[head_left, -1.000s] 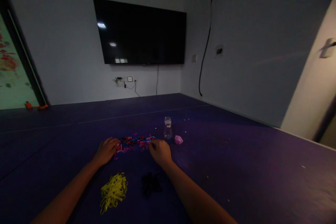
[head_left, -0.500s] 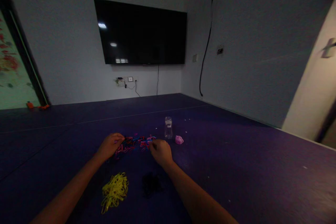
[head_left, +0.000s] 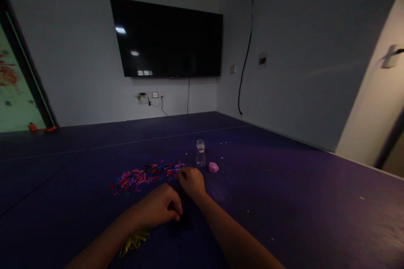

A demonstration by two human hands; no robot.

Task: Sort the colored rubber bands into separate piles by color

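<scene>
My left hand (head_left: 160, 207) is over the near edge of a dark pile of black bands (head_left: 185, 222), fingers curled, thumb and fingertips close together. Anything in that pinch is too dark to make out. Under my left forearm, partly covered, lies a heap of yellow rubber bands (head_left: 135, 241). My right hand (head_left: 192, 181) rests at the right end of a spread of pink, red and blue rubber bands (head_left: 135, 179). Its fingers are bent inward and closed; what they hold, if anything, is hidden.
A clear plastic bottle (head_left: 200, 156) stands upright beyond my right hand, with a pink cap (head_left: 213, 167) beside it. Small white scraps dot the purple surface (head_left: 284, 201). A television (head_left: 170, 42) hangs on the far wall, and a black cable (head_left: 245, 67) dangles near the corner.
My left hand has moved from the mixed-colour bands toward me and right, to the black pile; its forearm now covers part of the yellow heap. My right hand stays about where it was.
</scene>
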